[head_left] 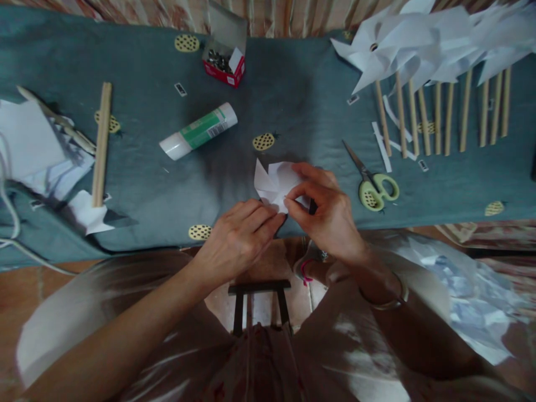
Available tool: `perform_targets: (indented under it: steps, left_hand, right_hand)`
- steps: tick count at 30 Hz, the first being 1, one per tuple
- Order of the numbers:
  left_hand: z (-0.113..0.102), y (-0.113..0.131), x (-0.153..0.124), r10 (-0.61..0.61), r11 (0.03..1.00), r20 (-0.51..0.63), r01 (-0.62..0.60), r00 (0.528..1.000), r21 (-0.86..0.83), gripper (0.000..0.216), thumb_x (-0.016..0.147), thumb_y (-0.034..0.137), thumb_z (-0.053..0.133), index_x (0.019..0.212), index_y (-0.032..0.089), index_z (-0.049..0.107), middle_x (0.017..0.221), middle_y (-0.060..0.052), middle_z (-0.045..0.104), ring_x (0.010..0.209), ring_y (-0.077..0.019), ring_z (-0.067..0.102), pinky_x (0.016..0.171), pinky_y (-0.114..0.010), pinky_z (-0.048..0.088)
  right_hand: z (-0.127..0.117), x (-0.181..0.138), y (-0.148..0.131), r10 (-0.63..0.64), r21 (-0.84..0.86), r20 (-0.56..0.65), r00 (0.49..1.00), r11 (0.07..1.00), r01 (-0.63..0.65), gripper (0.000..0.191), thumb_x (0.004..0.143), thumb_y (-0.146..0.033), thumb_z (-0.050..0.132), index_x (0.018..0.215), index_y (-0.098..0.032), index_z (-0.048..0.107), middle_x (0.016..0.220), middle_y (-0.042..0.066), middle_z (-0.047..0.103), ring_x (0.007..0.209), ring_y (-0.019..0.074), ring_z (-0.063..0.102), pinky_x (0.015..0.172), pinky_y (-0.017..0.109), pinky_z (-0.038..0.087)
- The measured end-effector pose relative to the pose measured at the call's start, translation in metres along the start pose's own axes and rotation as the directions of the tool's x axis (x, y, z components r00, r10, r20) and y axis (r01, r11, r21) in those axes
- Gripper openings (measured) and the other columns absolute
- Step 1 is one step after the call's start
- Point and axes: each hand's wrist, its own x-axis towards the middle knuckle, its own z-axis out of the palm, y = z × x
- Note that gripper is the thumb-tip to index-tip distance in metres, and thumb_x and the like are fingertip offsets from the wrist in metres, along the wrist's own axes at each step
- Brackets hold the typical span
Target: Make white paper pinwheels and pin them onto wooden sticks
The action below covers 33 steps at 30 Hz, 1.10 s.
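Observation:
Between my two hands, close to the table's near edge, is a white paper pinwheel [272, 184] with folded, pointed blades. My left hand [243, 231] grips its lower left side, fingers pressed together on the paper. With thumb and forefinger pinched at the pinwheel's middle, my right hand [324, 204] is closed on the paper; whether a small pin sits in that pinch I cannot tell. Green-handled scissors [372, 184] lie just right of my right hand. Beyond my left hand rests a white and green glue stick [199, 131].
A red box [226, 61] of small metal pieces stands open at the back. Finished pinwheels [419, 44] on wooden sticks line the back right, near paper strips [382, 146]. At left lie wooden sticks [101, 145], paper sheets [29, 139] and a white cable [14, 212].

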Motion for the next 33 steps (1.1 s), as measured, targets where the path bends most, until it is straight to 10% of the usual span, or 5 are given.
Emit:
perform_targets:
  steps: [33]
  left_hand:
    - [0.0018, 0.0048, 0.0003, -0.014, 1.000, -0.011, 0.015, 1.000, 0.016, 0.016, 0.094, 0.012, 0.059, 0.108, 0.007, 0.065, 0.092, -0.009, 0.072, 0.086, -0.0216, 0.066, 0.076, -0.035, 0.060]
  right_hand:
    - [0.0011, -0.0029, 0.0062, -0.073, 0.021, -0.002, 0.997, 0.997, 0.073, 0.015, 0.088, -0.017, 0.062, 0.092, -0.029, 0.069, 0.131, 0.002, 0.064, 0.122, 0.0222, 0.058, 0.106, 0.045, 0.049]
